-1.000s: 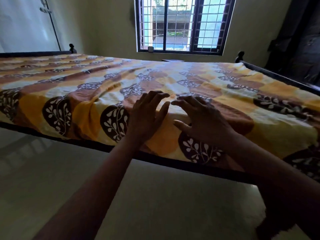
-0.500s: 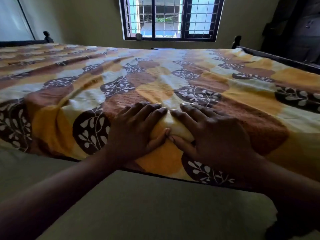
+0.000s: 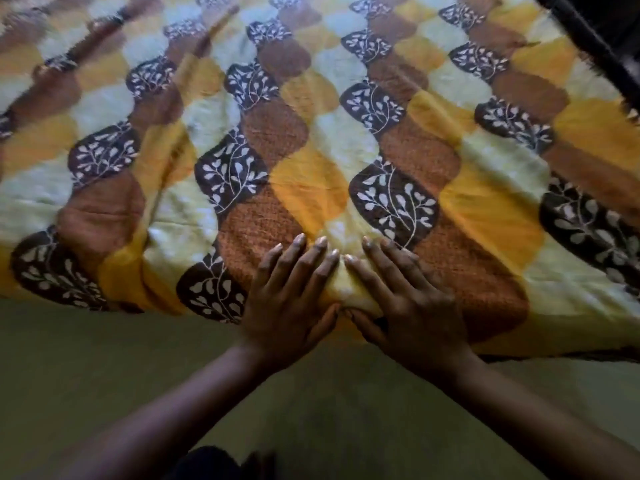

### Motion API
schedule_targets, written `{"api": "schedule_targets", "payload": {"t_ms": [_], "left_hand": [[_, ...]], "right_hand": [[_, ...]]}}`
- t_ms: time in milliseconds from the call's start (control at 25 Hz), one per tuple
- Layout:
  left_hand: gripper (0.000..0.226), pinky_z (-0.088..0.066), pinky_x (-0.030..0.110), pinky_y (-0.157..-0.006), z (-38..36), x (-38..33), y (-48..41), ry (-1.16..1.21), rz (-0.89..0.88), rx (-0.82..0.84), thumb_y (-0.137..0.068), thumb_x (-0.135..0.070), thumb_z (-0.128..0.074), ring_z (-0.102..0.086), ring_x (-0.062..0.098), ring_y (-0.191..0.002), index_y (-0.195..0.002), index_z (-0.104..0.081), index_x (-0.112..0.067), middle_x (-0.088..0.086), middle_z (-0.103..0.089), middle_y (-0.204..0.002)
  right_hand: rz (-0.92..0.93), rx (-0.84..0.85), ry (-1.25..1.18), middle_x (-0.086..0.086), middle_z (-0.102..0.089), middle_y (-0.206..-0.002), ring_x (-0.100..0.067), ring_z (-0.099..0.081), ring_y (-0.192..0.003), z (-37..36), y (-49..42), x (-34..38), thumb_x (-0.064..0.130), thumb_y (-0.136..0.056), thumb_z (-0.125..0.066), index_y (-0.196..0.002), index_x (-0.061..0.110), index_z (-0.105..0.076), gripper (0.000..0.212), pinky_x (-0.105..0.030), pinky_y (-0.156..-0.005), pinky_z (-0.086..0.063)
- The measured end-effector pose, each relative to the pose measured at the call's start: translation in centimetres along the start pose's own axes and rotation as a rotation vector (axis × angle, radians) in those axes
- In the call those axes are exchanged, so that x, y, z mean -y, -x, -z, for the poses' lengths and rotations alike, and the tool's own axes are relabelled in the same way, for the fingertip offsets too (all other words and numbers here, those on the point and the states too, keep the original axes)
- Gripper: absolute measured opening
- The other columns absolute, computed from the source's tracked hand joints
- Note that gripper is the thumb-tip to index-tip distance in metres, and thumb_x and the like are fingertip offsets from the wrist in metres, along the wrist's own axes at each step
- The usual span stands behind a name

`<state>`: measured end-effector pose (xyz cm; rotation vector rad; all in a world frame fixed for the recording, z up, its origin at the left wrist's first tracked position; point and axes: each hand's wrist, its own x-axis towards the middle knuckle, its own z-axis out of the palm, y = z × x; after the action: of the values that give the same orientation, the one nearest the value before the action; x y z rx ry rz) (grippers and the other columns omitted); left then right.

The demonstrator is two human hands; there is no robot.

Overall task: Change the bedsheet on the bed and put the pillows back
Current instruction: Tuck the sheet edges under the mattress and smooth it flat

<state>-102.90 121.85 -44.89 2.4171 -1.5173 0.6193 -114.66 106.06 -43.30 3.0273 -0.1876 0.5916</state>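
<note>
A bedsheet (image 3: 311, 140) patterned in yellow, orange, brown and dark leaf patches covers the whole bed. It lies mostly flat, with soft creases toward the left. My left hand (image 3: 291, 296) and my right hand (image 3: 408, 299) press flat on the sheet side by side at the bed's near edge. The fingers of both are straight and spread, and the thumbs nearly meet over a pale yellow patch. No pillows are in view.
A dull green floor (image 3: 104, 375) runs below the bed's near edge. A dark bed frame rail (image 3: 595, 43) crosses the top right corner. Something dark (image 3: 207, 462) shows at the bottom edge between my forearms.
My hands came down onto the sheet and drew together, and now press flat on it. My view tilted down and closer, so the window and the walls dropped out of sight.
</note>
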Motion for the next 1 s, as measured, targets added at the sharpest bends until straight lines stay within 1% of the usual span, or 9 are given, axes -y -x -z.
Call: {"api": "schedule_targets", "payload": {"t_ms": [160,240,280,360,440,600,720,840,1000], "left_hand": [[0.06,-0.027,0.049,-0.107,1.5,-0.1,0.1,0.05,0.026,0.22,-0.086,-0.042,-0.043,-0.03,0.031,-0.136,-0.138,-0.036,-0.012,0.013,-0.041,-0.145],[0.064,-0.024,0.05,-0.107,3.3,-0.3,-0.8,0.12,0.066,0.388,-0.084,-0.039,-0.041,-0.024,0.031,-0.138,-0.141,-0.03,-0.013,0.013,-0.038,-0.146],[0.066,-0.019,0.051,-0.11,4.7,-0.6,-1.5,0.16,0.094,0.495,-0.084,-0.038,-0.04,-0.017,0.031,-0.141,-0.144,-0.025,-0.015,0.013,-0.033,-0.149],[0.066,-0.005,0.048,-0.116,7.6,-1.0,-2.9,0.261,0.174,0.741,-0.092,-0.037,-0.038,0.003,0.027,-0.145,-0.149,-0.01,-0.02,0.008,-0.01,-0.157],[0.058,-0.006,0.044,-0.117,10.4,-1.6,-4.0,0.422,0.333,0.926,-0.096,-0.037,-0.039,0.002,0.021,-0.146,-0.148,-0.016,-0.024,0.002,-0.003,-0.158],[0.047,-0.028,0.037,-0.112,14.4,-3.8,-5.0,0.721,0.62,0.893,-0.095,-0.032,-0.046,-0.025,0.017,-0.139,-0.14,-0.037,-0.023,0.0,-0.025,-0.152],[0.044,-0.034,0.032,-0.106,16.6,-7.0,-6.3,0.843,0.634,0.86,-0.095,-0.029,-0.047,-0.035,0.015,-0.132,-0.138,-0.04,-0.022,-0.002,-0.037,-0.144],[0.039,-0.036,0.031,-0.103,18.1,-10.6,-8.6,0.923,0.607,0.825,-0.095,-0.027,-0.049,-0.041,0.015,-0.127,-0.134,-0.045,-0.022,-0.002,-0.044,-0.138],[0.032,-0.038,0.021,-0.095,18.3,-16.7,-13.4,0.991,0.665,0.715,-0.095,-0.021,-0.05,-0.05,0.012,-0.117,-0.126,-0.054,-0.017,0.002,-0.055,-0.129]], "right_hand": [[-0.134,0.237,-0.083,-0.007,-0.039,-0.148,-0.022,-0.034,-0.137,1.6,-0.4,1.0,0.047,-0.087,-0.047,-0.137,0.024,-0.044,0.055,-0.041,-0.108,-0.028],[-0.211,0.388,-0.152,-0.006,-0.039,-0.148,-0.022,-0.031,-0.137,3.5,-1.1,2.0,0.037,-0.083,-0.049,-0.138,0.026,-0.04,0.057,-0.043,-0.108,-0.027],[-0.248,0.454,-0.181,-0.005,-0.039,-0.148,-0.023,-0.032,-0.137,4.7,-1.5,2.5,0.03,-0.081,-0.053,-0.138,0.026,-0.04,0.059,-0.045,-0.109,-0.029],[-0.379,0.607,-0.303,-0.003,-0.035,-0.149,-0.021,-0.031,-0.138,8.1,-3.0,3.2,0.021,-0.083,-0.055,-0.139,0.026,-0.039,0.059,-0.04,-0.111,-0.03],[-0.552,0.691,-0.443,0.0,-0.034,-0.146,-0.02,-0.035,-0.134,11.6,-4.0,3.3,0.02,-0.089,-0.052,-0.138,0.026,-0.04,0.051,-0.034,-0.107,-0.034],[-0.734,0.68,-0.55,-0.004,-0.043,-0.136,-0.021,-0.044,-0.124,17.1,-3.5,0.5,0.017,-0.09,-0.054,-0.132,0.02,-0.05,0.042,-0.031,-0.101,-0.037],[-0.752,0.687,-0.536,-0.007,-0.046,-0.132,-0.02,-0.046,-0.12,20.8,-2.0,-4.3,0.016,-0.091,-0.054,-0.129,0.018,-0.052,0.038,-0.026,-0.096,-0.037],[-0.718,0.74,-0.519,-0.003,-0.045,-0.132,-0.018,-0.049,-0.117,24.2,0.3,-9.0,0.018,-0.092,-0.054,-0.126,0.022,-0.054,0.035,-0.029,-0.093,-0.042],[-0.732,0.622,-0.532,-0.007,-0.051,-0.127,-0.023,-0.052,-0.113,27.2,2.1,-16.7,0.015,-0.092,-0.053,-0.123,0.019,-0.059,0.032,-0.03,-0.089,-0.043]]}}
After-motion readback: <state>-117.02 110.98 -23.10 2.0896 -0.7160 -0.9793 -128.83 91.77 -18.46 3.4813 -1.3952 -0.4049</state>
